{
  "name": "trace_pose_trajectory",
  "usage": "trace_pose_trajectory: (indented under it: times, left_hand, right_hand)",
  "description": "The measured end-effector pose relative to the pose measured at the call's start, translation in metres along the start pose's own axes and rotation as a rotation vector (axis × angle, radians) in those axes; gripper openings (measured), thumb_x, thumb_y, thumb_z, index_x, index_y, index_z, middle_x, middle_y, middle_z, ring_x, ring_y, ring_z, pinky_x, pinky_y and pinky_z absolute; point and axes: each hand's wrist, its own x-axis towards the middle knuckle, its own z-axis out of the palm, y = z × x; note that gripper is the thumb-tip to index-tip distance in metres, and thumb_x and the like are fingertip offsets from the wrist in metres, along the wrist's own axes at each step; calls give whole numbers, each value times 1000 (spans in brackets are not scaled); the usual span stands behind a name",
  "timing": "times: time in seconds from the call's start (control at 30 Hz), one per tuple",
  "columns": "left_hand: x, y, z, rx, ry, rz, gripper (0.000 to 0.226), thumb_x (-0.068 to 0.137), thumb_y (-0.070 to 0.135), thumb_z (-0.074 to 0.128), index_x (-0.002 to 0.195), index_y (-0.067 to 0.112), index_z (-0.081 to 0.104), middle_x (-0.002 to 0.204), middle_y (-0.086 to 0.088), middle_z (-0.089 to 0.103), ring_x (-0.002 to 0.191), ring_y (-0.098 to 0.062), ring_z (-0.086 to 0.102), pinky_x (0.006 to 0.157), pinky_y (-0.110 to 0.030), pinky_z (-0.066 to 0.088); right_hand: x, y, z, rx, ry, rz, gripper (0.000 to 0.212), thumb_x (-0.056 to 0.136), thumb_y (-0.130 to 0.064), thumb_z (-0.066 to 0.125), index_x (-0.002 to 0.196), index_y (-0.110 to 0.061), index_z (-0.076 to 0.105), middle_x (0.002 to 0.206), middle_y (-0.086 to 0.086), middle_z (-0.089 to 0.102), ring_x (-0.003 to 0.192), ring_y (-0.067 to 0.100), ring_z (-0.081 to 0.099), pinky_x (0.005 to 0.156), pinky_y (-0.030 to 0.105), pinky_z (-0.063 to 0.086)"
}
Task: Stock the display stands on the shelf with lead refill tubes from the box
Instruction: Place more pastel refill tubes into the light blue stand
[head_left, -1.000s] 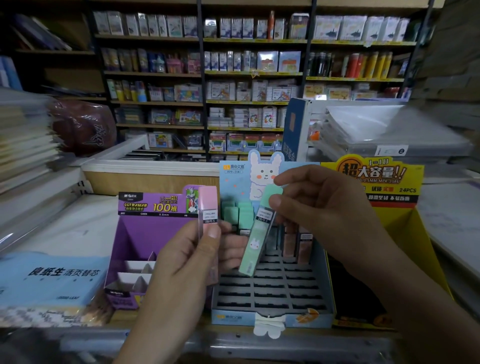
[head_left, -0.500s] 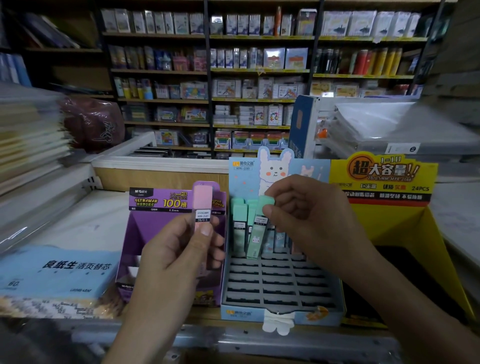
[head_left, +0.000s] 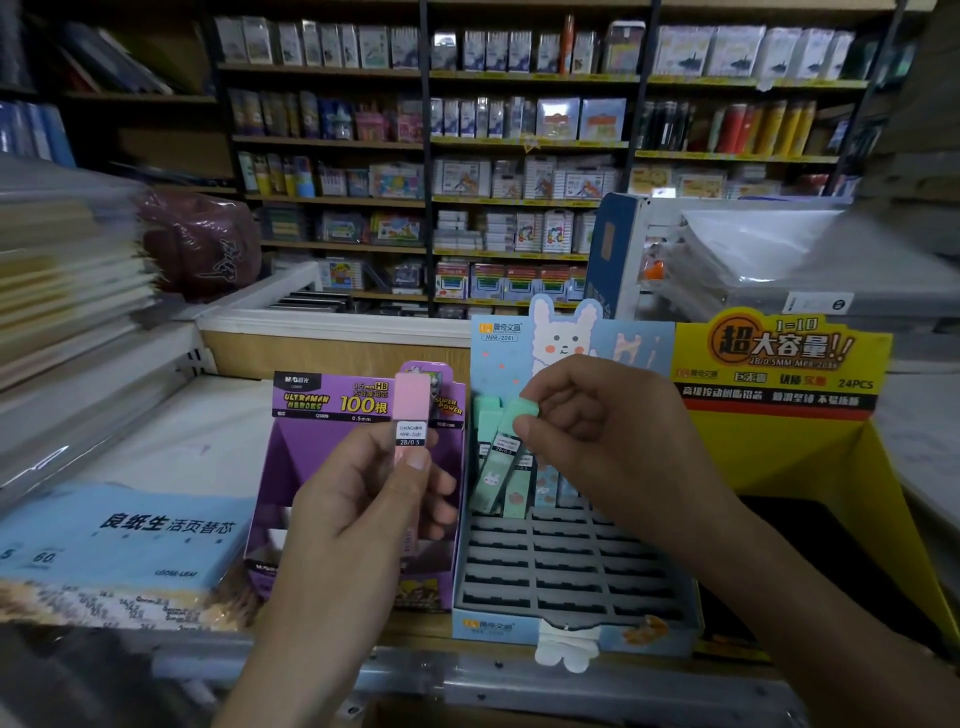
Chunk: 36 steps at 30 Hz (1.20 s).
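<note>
While your right hand (head_left: 597, 431) curls over the back row of the blue bunny stand (head_left: 566, 566), its thumb and forefinger pinch the cap end of a mint-green tube (head_left: 503, 452) — a slim, flat-sided plastic case with a small white label and a bunny print low on its face. The tube leans tilted, its lower end at the rear slots, against other mint tubes (head_left: 485, 415) standing upright just beside it. More tubes with patterned faces stand in the same row, partly hidden by your hand. The front rows of the stand are a moulded grey grid of rectangular slots.

Your left hand (head_left: 363, 499) grips a pink tube (head_left: 412, 415) upright in front of the purple stand (head_left: 306, 457). The thumb presses flat on its face just under the label reading 2B/0.5, and the other fingers wrap behind. It has the same squared shape in matte pastel plastic. Whether more tubes sit behind it in that hand, you cannot tell.

The purple stand is glossy printed card with stepped inner tiers, just left of the blue one. On the right is a yellow card stand (head_left: 779, 447), close against the blue stand's side. A wrapped blue loose-leaf pack (head_left: 130, 535) lies flat at far left. A metal front rail (head_left: 519, 680) edges the shelf.
</note>
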Motion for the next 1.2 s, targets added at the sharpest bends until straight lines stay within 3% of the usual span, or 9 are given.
trace_pose_trajectory:
  times: [0.1, 0.3, 0.43, 0.5, 0.67, 1.03, 1.13, 1.2]
  left_hand:
    - [-1, 1, 0, -1, 13, -6, 24, 100, 15, 55, 87, 26, 72, 76, -7, 73, 64, -16, 68, 59, -24, 59]
    - [-1, 2, 1, -7, 14, -17, 25, 100, 13, 54, 85, 23, 71, 74, -7, 72, 62, -15, 66, 57, -23, 58]
    - [-1, 2, 2, -6, 13, -20, 24, 100, 13, 54, 86, 23, 71, 74, -8, 71, 62, -16, 66, 58, -25, 58]
    - [0, 2, 2, -10, 18, -21, 23, 100, 13, 55, 87, 21, 71, 74, -8, 71, 62, -16, 66, 58, -25, 58]
    - [0, 1, 2, 6, 2, -14, 24, 100, 14, 55, 85, 22, 71, 75, -7, 72, 63, -16, 67, 58, -26, 58]
    - [1, -3, 1, -13, -18, 3, 23, 100, 13, 55, 83, 20, 69, 74, -7, 71, 62, -15, 64, 54, -22, 54]
    - [2, -4, 2, -9, -11, 7, 23, 100, 13, 55, 85, 22, 70, 75, -6, 71, 62, -14, 65, 55, -24, 54]
    - [2, -5, 2, -19, -14, 4, 20, 98, 17, 57, 87, 24, 71, 76, -6, 72, 62, -15, 65, 56, -26, 55]
  right_hand:
    - [0, -1, 3, -69, 17, -26, 12, 82, -19, 82, 89, -23, 72, 64, -12, 59, 61, 6, 59, 68, 23, 54]
    - [0, -2, 2, -113, 28, -56, 14, 82, -21, 82, 92, -23, 73, 71, -8, 66, 65, 9, 66, 67, 35, 60]
    - [-1, -2, 6, -111, 15, -120, 16, 82, -14, 81, 96, -18, 74, 71, -1, 65, 65, 15, 62, 68, 35, 57]
    - [-1, -2, 6, -113, 7, -144, 19, 83, -11, 81, 99, -18, 74, 72, 0, 63, 65, 14, 59, 67, 33, 55]
    - [3, -5, 6, -200, -1, -197, 18, 82, -14, 82, 99, -19, 75, 66, -21, 52, 64, 2, 54, 63, 16, 46]
    - [1, 0, 10, -234, 9, -199, 16, 83, -14, 81, 96, -21, 74, 66, -11, 52, 62, 4, 52, 57, 9, 40]
    - [1, 2, 12, -277, 3, -209, 15, 82, -19, 82, 95, -22, 76, 80, -11, 58, 65, 2, 53, 60, 9, 41]
    - [1, 3, 13, -313, -48, -209, 19, 83, -23, 81, 102, -23, 78, 96, -12, 58, 78, 0, 57, 67, 7, 45]
